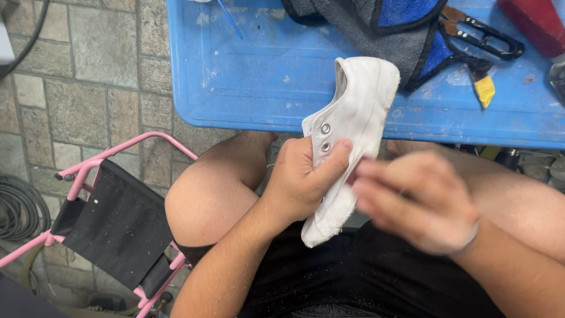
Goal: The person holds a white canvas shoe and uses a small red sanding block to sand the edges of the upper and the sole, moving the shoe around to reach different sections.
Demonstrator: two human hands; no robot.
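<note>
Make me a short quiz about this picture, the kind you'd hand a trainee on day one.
1. True or false: the left hand grips the white shoe with its thumb beside the metal eyelets.
2. Which lies on the blue table near its far right side? A) black snips B) a coil of rope C) a cup
3. Fill in: the right hand looks ______ in the picture, so what it holds cannot be told.

Key
1. True.
2. A; the snips lie beside a grey and blue cloth.
3. Blurred.
</note>
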